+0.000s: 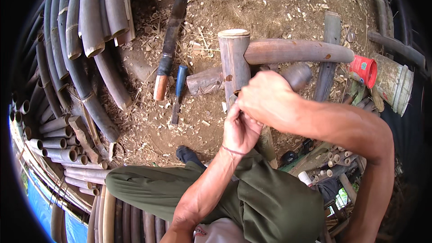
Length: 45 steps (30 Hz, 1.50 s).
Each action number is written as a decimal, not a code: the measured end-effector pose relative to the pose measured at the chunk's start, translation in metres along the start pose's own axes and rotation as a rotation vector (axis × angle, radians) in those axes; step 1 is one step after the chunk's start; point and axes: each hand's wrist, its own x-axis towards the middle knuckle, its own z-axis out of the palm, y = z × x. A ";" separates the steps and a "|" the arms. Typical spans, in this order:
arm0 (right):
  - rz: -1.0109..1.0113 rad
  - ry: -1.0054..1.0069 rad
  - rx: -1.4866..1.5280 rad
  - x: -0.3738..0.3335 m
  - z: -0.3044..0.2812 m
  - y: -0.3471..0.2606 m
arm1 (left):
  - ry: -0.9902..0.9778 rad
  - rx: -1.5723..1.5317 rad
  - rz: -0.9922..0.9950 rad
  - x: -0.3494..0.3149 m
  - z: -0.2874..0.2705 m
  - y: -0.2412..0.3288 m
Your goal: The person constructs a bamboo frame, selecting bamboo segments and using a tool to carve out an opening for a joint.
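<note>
A short bamboo post point(235, 63) lies with its cut end away from me. A longer bamboo pole point(297, 51) meets its side and runs right. My right hand point(268, 93) is closed in a fist by the post's near end. A blurred, dark, round-ended cylinder point(297, 76) sticks out past that fist. Just below, my left hand point(243, 130) has its fingers curled at the post's near end, against the right hand. What the left fingers grip is hidden. Left of the post lie a blue-handled chisel point(179, 92) and a long dark-bladed knife point(171, 40) with a wooden handle.
A wooden block point(204, 82) lies under the joined bamboo, and another bamboo piece point(327, 58) crosses beneath the pole. A red container point(363, 70) and a dirty white bucket point(393, 83) stand at right. Bamboo poles point(90, 18) fill the left. Chips cover the dirt floor point(148, 126).
</note>
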 end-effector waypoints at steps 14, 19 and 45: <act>0.446 0.686 1.470 -0.049 0.116 -0.068 | -0.268 1.790 0.196 -0.084 -0.028 -0.006; 0.438 0.461 1.778 -0.021 0.128 -0.095 | 0.147 2.175 0.238 -0.114 -0.017 0.033; -0.295 0.572 3.499 0.024 0.133 -0.079 | -0.586 3.686 0.011 -0.010 0.190 0.001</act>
